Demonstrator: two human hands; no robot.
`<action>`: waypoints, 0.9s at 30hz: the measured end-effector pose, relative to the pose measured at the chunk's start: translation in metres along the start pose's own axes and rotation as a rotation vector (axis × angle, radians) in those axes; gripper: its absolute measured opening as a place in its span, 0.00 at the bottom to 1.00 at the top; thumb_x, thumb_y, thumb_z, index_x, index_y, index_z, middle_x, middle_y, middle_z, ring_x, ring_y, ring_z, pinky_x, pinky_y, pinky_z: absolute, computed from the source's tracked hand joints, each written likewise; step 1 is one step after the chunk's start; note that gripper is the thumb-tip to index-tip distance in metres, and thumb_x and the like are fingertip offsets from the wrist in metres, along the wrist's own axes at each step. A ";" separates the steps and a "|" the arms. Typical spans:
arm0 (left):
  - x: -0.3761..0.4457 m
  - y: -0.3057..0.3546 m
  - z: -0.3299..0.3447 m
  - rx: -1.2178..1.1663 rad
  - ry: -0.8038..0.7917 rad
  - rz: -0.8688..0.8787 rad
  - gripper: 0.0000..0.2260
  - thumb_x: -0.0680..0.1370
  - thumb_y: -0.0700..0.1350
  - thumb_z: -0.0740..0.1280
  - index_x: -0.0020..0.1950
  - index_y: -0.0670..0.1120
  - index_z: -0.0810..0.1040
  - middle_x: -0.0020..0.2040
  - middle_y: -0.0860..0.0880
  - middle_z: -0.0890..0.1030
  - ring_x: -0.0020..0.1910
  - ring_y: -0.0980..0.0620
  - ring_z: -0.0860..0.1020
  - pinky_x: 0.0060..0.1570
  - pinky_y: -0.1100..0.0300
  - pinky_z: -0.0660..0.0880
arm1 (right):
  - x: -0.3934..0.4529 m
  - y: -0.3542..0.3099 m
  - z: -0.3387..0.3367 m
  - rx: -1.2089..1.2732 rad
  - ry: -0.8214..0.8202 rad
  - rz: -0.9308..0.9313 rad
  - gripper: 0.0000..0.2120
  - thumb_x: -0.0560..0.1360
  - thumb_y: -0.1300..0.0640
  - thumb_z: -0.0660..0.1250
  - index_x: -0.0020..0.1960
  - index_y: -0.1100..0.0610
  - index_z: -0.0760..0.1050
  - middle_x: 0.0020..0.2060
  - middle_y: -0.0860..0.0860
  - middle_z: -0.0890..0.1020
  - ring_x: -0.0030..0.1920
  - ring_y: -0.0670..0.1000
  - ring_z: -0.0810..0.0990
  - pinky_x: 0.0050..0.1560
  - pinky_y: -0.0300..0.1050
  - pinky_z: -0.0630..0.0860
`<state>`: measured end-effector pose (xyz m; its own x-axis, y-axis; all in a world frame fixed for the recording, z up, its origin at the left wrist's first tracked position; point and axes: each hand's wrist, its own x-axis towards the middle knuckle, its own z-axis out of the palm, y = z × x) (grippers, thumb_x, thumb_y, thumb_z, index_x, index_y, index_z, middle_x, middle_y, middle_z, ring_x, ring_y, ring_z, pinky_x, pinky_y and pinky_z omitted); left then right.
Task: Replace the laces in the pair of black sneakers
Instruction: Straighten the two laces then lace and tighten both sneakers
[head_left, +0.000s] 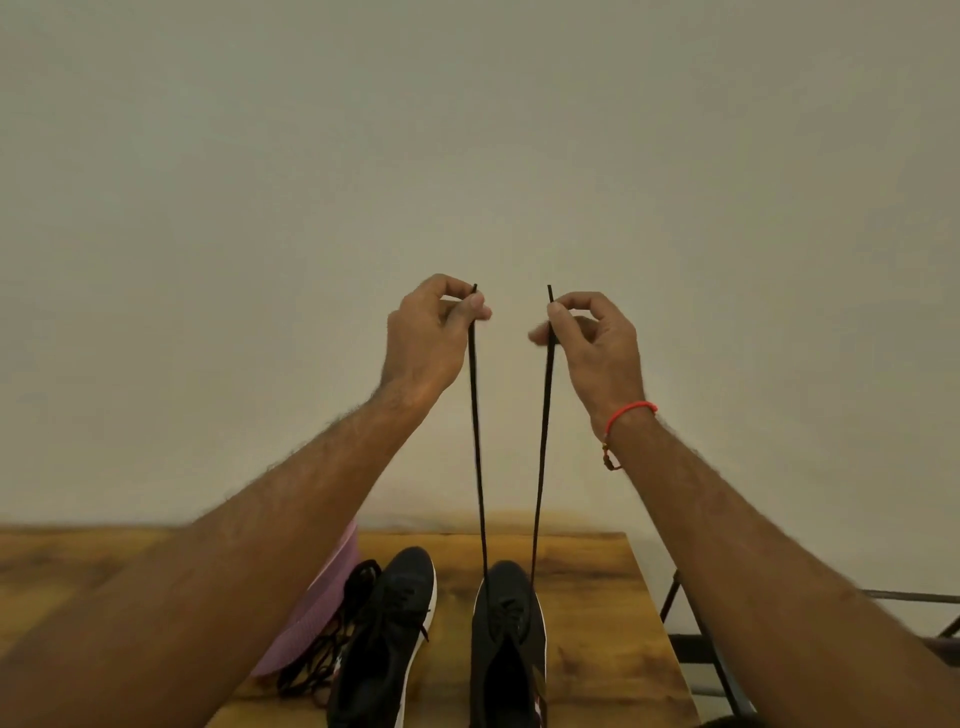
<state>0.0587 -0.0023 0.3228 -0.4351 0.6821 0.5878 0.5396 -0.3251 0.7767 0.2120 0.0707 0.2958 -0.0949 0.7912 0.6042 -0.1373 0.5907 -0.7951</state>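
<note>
Wooden bench (597, 613) fills the bottom of the view, a pale wall behind it. 2 black sneakers stand on it, toes toward the far edge: left sneaker (387, 631) and right sneaker (506, 644), a little apart. A pink cloth (317, 613) lies beside the left sneaker, toward the bench's left side, with a loose heap of black old laces (332, 639) on it, touching that sneaker. A black lace (477, 441) runs up taut from the right sneaker's front eyelets in 2 strands. Left hand (431, 338) pinches 1 strand near its tip, raised high; right hand (592, 343) pinches the other at the same height. A red thread (626, 415) circles the right wrist.
</note>
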 end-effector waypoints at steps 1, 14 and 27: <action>-0.005 -0.007 -0.003 -0.019 -0.015 -0.024 0.04 0.83 0.49 0.66 0.55 0.50 0.79 0.43 0.56 0.86 0.43 0.57 0.84 0.47 0.62 0.76 | -0.003 0.009 -0.005 -0.001 -0.006 0.031 0.03 0.80 0.56 0.67 0.50 0.55 0.77 0.34 0.51 0.84 0.38 0.50 0.83 0.51 0.46 0.80; -0.165 -0.208 0.019 0.345 -0.422 -0.300 0.04 0.81 0.51 0.69 0.52 0.53 0.83 0.43 0.60 0.80 0.45 0.62 0.79 0.44 0.68 0.74 | -0.134 0.166 -0.047 -0.458 -0.139 0.505 0.01 0.78 0.53 0.69 0.49 0.47 0.79 0.35 0.47 0.84 0.40 0.41 0.81 0.41 0.40 0.73; -0.161 -0.238 0.048 0.046 -0.518 -0.345 0.31 0.84 0.50 0.64 0.82 0.58 0.50 0.76 0.57 0.68 0.49 0.59 0.84 0.48 0.74 0.74 | -0.137 0.226 -0.050 -0.226 -0.385 0.759 0.25 0.79 0.59 0.69 0.73 0.44 0.68 0.69 0.41 0.66 0.64 0.44 0.73 0.61 0.48 0.78</action>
<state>0.0351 -0.0039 0.0327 -0.1900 0.9757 0.1092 0.4660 -0.0083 0.8848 0.2430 0.1041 0.0309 -0.4127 0.8987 -0.1485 0.2926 -0.0236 -0.9559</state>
